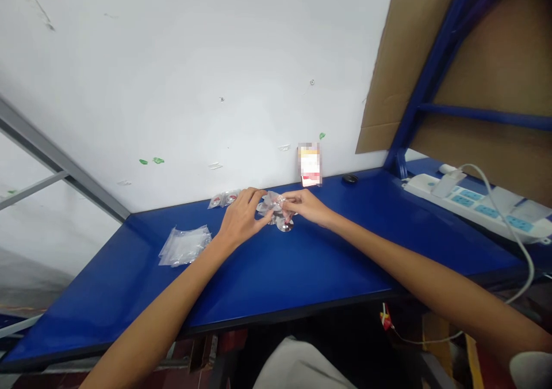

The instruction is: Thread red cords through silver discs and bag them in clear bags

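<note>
Right grip pinching the clear packet, right of the bag stack; left grip curled at its other side, can't tell if pinching, so slick film could slip and knock the shiny disc across the counter.

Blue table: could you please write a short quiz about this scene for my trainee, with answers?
1. True or false: clear plastic is between the left hand and the right hand.
2. Which hand is nearer to the bag stack? A) right; B) left.
3. Complete: the power strip lies to the ____ of both hands.

Key: 1. True; 2. B; 3. right.
</note>
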Demonstrator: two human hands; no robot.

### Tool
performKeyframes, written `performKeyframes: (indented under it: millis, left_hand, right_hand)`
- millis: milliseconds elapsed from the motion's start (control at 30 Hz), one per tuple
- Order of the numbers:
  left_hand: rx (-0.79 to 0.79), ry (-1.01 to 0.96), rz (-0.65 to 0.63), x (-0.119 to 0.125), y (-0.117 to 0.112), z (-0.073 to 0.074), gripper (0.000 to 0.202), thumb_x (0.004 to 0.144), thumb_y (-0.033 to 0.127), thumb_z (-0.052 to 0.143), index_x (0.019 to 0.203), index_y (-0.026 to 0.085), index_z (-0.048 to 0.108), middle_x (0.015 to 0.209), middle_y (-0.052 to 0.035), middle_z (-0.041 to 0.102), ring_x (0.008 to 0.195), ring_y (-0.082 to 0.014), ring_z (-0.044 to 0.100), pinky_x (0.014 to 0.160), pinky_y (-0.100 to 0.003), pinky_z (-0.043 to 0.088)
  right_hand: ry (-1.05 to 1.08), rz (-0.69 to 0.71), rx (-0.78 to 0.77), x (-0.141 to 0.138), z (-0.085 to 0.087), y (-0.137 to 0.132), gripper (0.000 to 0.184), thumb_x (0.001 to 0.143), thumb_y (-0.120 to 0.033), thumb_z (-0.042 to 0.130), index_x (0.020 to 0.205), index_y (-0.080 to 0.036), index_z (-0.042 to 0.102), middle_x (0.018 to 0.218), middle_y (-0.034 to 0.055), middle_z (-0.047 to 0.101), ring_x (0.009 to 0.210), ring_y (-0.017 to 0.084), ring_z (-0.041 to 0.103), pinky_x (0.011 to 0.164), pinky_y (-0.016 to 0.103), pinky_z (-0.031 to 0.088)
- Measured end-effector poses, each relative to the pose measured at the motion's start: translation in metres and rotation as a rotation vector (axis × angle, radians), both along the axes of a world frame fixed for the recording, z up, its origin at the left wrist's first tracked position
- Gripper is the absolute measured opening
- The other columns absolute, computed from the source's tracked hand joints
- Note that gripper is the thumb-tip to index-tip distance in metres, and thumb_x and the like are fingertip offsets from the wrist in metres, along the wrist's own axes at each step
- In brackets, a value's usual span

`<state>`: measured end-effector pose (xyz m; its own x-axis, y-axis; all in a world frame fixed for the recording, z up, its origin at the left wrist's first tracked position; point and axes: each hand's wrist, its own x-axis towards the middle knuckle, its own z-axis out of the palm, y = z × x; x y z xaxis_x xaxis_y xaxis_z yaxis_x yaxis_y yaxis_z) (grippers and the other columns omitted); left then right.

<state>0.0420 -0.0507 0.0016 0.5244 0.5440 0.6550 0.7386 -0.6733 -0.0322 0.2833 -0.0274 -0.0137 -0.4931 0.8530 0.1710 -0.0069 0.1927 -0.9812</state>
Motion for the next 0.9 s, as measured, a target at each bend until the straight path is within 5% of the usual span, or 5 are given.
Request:
performKeyframes:
  millis: [200,367,500,700,900]
  left_hand:
    - [0.004,-0.004,0.067,0.004,0.001,-0.008,0.035,0.1,0.031,0.064,0.133,0.02,0.06,0.123,-0.0132,0.072,0.114,-0.0309,0.069,0.092,-0.043,0.058]
    - [-0.272,-0.308,0.025,0.002,0.006,-0.014,0.027,0.096,0.024,0.066,0.123,0.024,0.064,0.1,-0.0025,0.076,0.085,-0.0203,0.073,0.081,-0.035,0.06]
    - [-0.438,-0.47,-0.105,-0.004,0.011,-0.012,0.026,0.101,0.03,0.062,0.127,0.024,0.062,0.096,-0.0023,0.077,0.085,-0.0196,0.075,0.085,-0.034,0.06]
    - [-0.482,-0.353,-0.181,-0.005,0.009,-0.009,0.03,0.108,0.034,0.049,0.128,0.024,0.069,0.106,-0.0065,0.078,0.089,-0.022,0.075,0.085,-0.036,0.059]
    - [-0.514,-0.331,-0.165,-0.001,0.006,-0.009,0.032,0.101,0.04,0.063,0.126,0.024,0.074,0.117,-0.0077,0.08,0.094,-0.0231,0.075,0.088,-0.038,0.061]
  right_hand:
    - [0.038,0.015,-0.066,0.0,0.001,0.0,0.044,0.087,-0.046,0.081,0.116,-0.014,0.08,0.078,0.0041,0.076,0.063,0.018,0.074,0.064,0.03,0.061]
    - [0.008,0.056,-0.077,0.001,0.001,0.001,0.042,0.089,-0.041,0.077,0.118,-0.012,0.079,0.074,0.0045,0.076,0.066,0.019,0.075,0.068,0.031,0.062]
    - [0.007,0.104,-0.114,0.003,0.001,0.0,0.046,0.088,-0.031,0.073,0.129,-0.013,0.075,0.071,0.0026,0.075,0.064,0.019,0.075,0.067,0.03,0.061]
    - [0.04,0.235,-0.136,0.006,0.004,-0.003,0.049,0.088,-0.032,0.071,0.133,-0.014,0.073,0.076,0.0034,0.077,0.064,0.019,0.075,0.072,0.033,0.06]
    - [0.035,0.245,-0.14,0.008,0.006,-0.003,0.043,0.088,-0.03,0.07,0.127,-0.012,0.074,0.073,0.0032,0.076,0.064,0.02,0.075,0.073,0.033,0.06]
